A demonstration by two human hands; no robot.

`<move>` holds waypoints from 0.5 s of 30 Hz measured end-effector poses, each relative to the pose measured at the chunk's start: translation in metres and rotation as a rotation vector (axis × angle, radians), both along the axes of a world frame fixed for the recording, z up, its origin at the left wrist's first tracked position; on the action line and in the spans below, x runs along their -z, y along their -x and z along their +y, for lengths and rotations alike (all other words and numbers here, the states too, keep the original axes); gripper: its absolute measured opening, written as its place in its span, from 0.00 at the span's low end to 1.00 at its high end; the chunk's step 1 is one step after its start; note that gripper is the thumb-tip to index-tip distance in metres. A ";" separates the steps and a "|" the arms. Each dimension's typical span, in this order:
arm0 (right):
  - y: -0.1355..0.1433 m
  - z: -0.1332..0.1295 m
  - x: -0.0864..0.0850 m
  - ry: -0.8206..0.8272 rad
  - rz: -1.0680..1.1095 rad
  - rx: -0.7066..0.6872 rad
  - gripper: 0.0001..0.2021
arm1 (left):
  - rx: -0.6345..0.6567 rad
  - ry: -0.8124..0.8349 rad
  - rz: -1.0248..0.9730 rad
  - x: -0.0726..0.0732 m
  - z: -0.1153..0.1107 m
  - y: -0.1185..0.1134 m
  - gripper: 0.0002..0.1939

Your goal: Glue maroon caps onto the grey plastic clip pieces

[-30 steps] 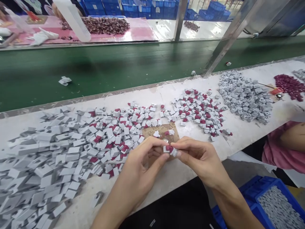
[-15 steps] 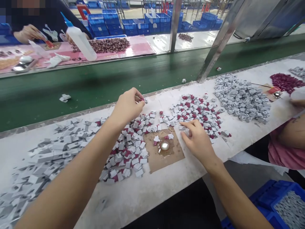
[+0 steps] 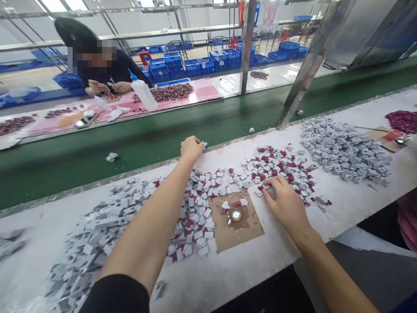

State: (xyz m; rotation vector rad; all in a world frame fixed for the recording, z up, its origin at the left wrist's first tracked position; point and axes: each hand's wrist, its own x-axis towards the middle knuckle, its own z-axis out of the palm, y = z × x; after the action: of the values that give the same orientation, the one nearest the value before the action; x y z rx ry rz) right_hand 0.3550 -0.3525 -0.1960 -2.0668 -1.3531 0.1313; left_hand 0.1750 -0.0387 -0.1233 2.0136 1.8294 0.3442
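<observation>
My left hand [image 3: 191, 148] is stretched over the near edge of the green conveyor belt [image 3: 156, 148]. Its fingers are pinched on a small light-grey piece [image 3: 204, 145] that pokes out at the fingertips. Over the right-hand pile of grey and maroon pieces [image 3: 280, 167], my right hand [image 3: 286, 204] has its thumb and fingers curled around a grey block [image 3: 270, 191], partly hidden. Between my arms lies a brown cardboard square [image 3: 224, 239], with a wet patch, a small round shiny dish [image 3: 236, 214] and a couple of grey-and-maroon pieces [image 3: 225, 206] on it.
A heap of grey blocks [image 3: 114, 217] spreads beneath my left forearm. Farther right are another grey heap [image 3: 348, 150] and maroon pieces [image 3: 402, 121]. Metal posts [image 3: 247, 48] rise beside the belt. Across it, a person [image 3: 114, 69] works near a white squeeze bottle [image 3: 145, 94].
The view has tilted upward. My left hand has moved away from me, from above the table to the belt's edge. My right hand's fingers, formerly extended, have curled around the grey block.
</observation>
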 end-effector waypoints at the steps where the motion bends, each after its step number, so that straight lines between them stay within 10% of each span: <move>1: 0.000 0.000 0.001 -0.002 0.004 -0.015 0.10 | -0.006 0.001 0.006 0.000 0.001 0.003 0.19; 15: 0.003 -0.024 0.002 -0.065 0.203 -0.101 0.12 | -0.025 -0.035 0.012 -0.010 0.000 0.026 0.22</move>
State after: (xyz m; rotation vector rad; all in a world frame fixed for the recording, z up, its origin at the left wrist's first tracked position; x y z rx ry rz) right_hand 0.3524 -0.3768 -0.1981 -1.8768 -1.3185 0.3270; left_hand 0.1489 -0.0383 -0.1136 2.0213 1.8700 0.3746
